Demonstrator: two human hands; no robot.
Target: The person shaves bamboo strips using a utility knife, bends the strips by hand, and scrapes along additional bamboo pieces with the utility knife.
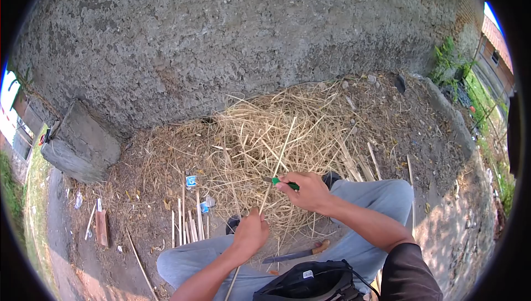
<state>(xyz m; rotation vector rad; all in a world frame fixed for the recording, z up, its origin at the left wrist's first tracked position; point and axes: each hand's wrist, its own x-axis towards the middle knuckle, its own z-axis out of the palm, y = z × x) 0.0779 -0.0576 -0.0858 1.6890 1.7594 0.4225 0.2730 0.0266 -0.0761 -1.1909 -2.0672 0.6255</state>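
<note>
My right hand [307, 192] is closed around a green-handled utility knife [292, 186], its blade pointing left against a thin, pale bamboo strip [285, 149]. Lower down, my left hand [250, 235] grips the same strip, which slants up and away over a heap of shavings [260, 135]. Between my bent legs lies a long knife [296, 255] with a dark blade and a wooden handle. A black bag [303, 287] rests close to my body.
A rough grey wall [249, 41] rises behind the heap, with a concrete block [83, 143] at left. Split strips [191, 221] lie beside my left knee, and more strips [354, 162] near my right. A brown wooden piece [102, 227] and blue-white wrappers [191, 181] are on the soil.
</note>
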